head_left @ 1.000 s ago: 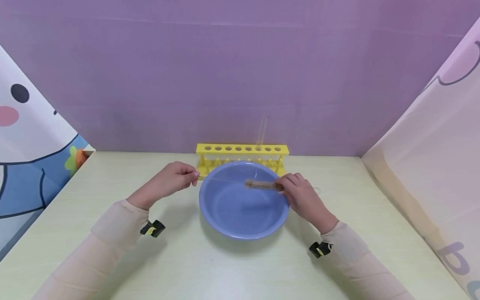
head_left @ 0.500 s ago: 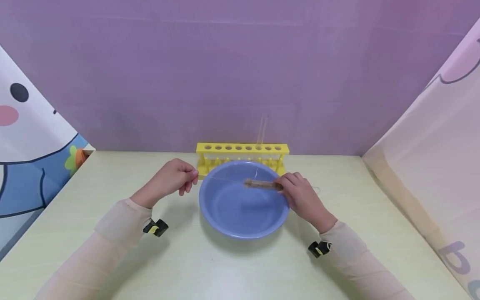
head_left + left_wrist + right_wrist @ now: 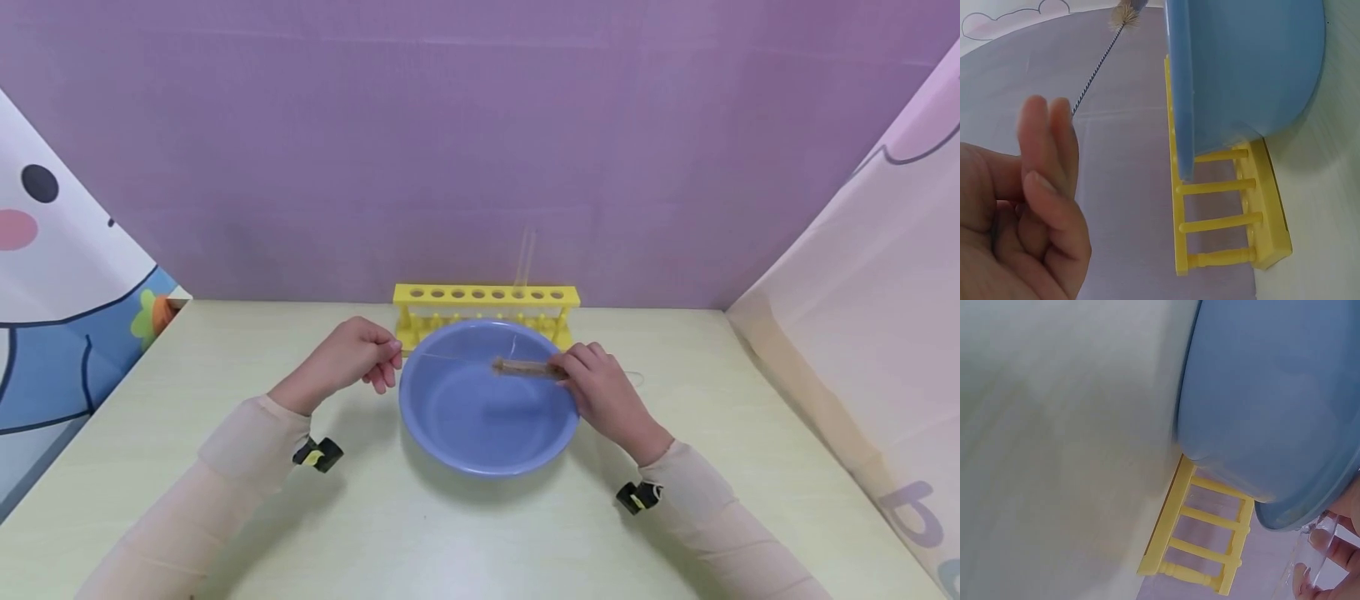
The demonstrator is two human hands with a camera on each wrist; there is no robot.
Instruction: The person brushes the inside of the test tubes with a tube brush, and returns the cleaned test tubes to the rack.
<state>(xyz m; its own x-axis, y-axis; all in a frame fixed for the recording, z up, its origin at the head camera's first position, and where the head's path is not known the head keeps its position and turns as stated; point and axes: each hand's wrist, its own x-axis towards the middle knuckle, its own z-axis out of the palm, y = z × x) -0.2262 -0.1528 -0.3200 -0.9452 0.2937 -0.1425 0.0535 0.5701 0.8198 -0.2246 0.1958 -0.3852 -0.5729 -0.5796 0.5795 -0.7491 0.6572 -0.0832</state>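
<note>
My left hand pinches the thin twisted wire of a test tube brush, left of the blue basin. The brush's brown bristles lie nearly level above the basin, most of them inside a clear test tube. A tuft of bristles shows at the tube's mouth in the left wrist view. Above the basin's right rim, my right hand grips the glass test tube. Its fingers hide part of the tube, and a faint clear end shows beyond the hand.
Behind the basin stands a yellow test tube rack, its lower part partly hidden. One clear test tube sticks up from the rack's right half. A purple backdrop rises behind the pale table.
My left hand has shifted slightly to the right, and its lower fingers have loosened away from the palm. The right hand, the tube and the basin stay nearly where they were.
</note>
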